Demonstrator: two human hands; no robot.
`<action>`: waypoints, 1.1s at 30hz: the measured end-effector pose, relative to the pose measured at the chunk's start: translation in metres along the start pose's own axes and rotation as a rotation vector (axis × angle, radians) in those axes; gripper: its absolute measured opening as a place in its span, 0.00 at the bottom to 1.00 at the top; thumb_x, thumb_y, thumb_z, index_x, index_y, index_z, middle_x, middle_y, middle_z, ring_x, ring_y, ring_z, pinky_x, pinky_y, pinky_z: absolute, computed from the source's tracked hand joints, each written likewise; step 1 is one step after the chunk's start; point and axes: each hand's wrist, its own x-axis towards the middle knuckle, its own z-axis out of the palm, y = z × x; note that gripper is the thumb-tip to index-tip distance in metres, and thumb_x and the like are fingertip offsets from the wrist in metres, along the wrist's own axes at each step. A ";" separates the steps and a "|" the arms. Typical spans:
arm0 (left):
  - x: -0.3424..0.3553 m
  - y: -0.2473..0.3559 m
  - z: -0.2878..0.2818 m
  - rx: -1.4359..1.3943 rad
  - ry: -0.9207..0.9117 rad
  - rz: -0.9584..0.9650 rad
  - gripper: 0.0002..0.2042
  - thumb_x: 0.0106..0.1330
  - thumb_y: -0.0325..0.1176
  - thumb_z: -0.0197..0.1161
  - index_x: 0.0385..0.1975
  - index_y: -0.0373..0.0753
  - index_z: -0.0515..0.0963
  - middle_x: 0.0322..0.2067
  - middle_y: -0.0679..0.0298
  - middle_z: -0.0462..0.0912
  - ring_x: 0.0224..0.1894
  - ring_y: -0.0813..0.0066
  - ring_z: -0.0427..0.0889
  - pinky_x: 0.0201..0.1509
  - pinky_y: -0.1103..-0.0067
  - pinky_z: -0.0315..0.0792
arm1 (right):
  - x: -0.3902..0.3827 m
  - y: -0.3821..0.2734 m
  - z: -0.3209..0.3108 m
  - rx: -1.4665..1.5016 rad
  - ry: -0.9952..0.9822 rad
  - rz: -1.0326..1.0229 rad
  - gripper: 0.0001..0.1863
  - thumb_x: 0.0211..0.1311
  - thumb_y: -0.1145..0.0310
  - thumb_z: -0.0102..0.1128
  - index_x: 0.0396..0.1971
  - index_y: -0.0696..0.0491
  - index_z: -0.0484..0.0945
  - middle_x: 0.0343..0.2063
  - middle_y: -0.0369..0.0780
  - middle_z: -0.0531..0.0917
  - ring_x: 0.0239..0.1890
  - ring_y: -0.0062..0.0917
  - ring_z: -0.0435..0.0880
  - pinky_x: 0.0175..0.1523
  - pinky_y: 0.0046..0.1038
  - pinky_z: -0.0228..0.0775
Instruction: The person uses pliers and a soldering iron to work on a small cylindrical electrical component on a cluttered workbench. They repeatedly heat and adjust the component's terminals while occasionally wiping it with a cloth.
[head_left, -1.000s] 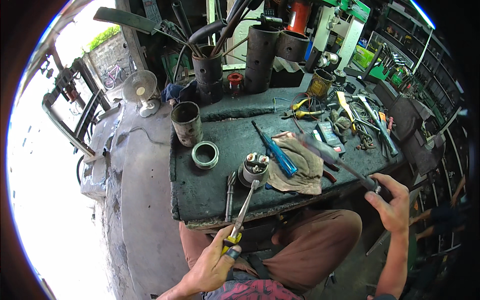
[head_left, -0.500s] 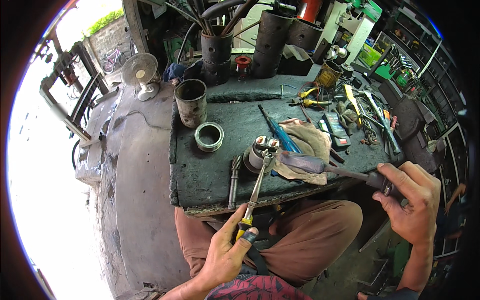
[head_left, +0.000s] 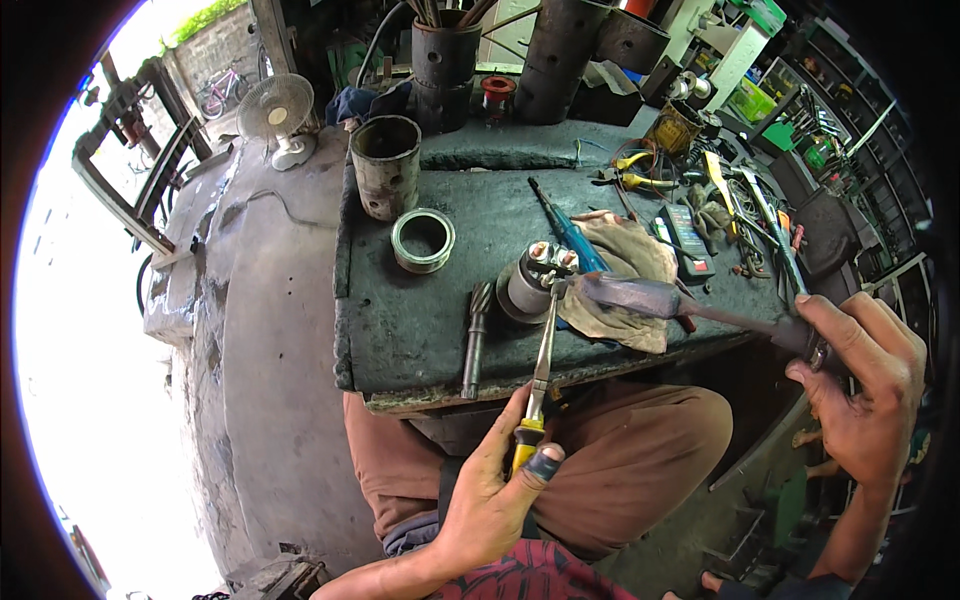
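On the table (head_left: 400, 330), my left hand (head_left: 490, 490) grips pliers (head_left: 540, 370) at the solenoid (head_left: 530, 285), my right hand (head_left: 860, 380) clenches a hammer (head_left: 640, 297).

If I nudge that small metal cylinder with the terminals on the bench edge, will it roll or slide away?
The small cylinder lies on its side, so it probably can roll. The rough dark bench mat and the rag beside it would likely slow it. It looks like solid metal, so probably heavy for its size. The pliers in the left hand seem to steady it.

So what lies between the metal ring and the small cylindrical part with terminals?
Head view: only bare dark bench top separates the metal ring and the cylindrical part.
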 end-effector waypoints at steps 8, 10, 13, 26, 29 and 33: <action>0.003 -0.016 0.016 -0.185 -0.039 0.063 0.47 0.74 0.40 0.75 0.83 0.28 0.52 0.74 0.54 0.68 0.73 0.72 0.66 0.77 0.75 0.59 | 0.005 0.001 -0.002 -0.015 -0.002 -0.049 0.31 0.36 0.75 0.81 0.49 0.59 0.88 0.27 0.43 0.76 0.28 0.37 0.76 0.34 0.38 0.65; 0.004 -0.018 0.019 -0.191 -0.031 0.046 0.49 0.71 0.39 0.78 0.83 0.30 0.51 0.69 0.56 0.69 0.68 0.73 0.67 0.71 0.77 0.62 | 0.007 -0.001 -0.002 -0.017 -0.013 -0.042 0.30 0.36 0.76 0.80 0.49 0.60 0.88 0.28 0.43 0.76 0.29 0.37 0.76 0.35 0.38 0.66; 0.006 -0.021 0.022 -0.146 -0.007 0.043 0.55 0.67 0.40 0.82 0.86 0.37 0.48 0.51 0.67 0.76 0.47 0.82 0.75 0.51 0.83 0.74 | 0.010 -0.005 -0.007 -0.042 -0.036 -0.032 0.30 0.36 0.78 0.80 0.49 0.60 0.88 0.28 0.43 0.77 0.30 0.37 0.77 0.36 0.37 0.66; 0.013 -0.019 0.025 -0.065 -0.023 0.102 0.55 0.63 0.40 0.84 0.82 0.27 0.52 0.78 0.48 0.66 0.80 0.64 0.64 0.83 0.73 0.55 | 0.041 -0.023 -0.027 -0.180 -0.109 -0.162 0.30 0.39 0.79 0.78 0.51 0.53 0.90 0.34 0.41 0.81 0.34 0.33 0.82 0.41 0.34 0.75; 0.015 -0.019 0.025 -0.004 -0.010 0.123 0.59 0.60 0.41 0.86 0.83 0.28 0.50 0.76 0.53 0.67 0.75 0.68 0.67 0.80 0.74 0.59 | 0.056 -0.012 -0.038 -0.234 -0.104 -0.368 0.29 0.34 0.76 0.80 0.46 0.50 0.93 0.29 0.39 0.83 0.30 0.34 0.83 0.37 0.33 0.76; 0.017 -0.023 0.024 0.008 -0.012 0.152 0.60 0.60 0.42 0.87 0.83 0.27 0.48 0.78 0.53 0.64 0.79 0.68 0.64 0.82 0.73 0.57 | 0.063 0.001 -0.037 -0.078 -0.051 -0.446 0.28 0.34 0.76 0.81 0.45 0.51 0.93 0.28 0.40 0.83 0.28 0.32 0.85 0.35 0.32 0.77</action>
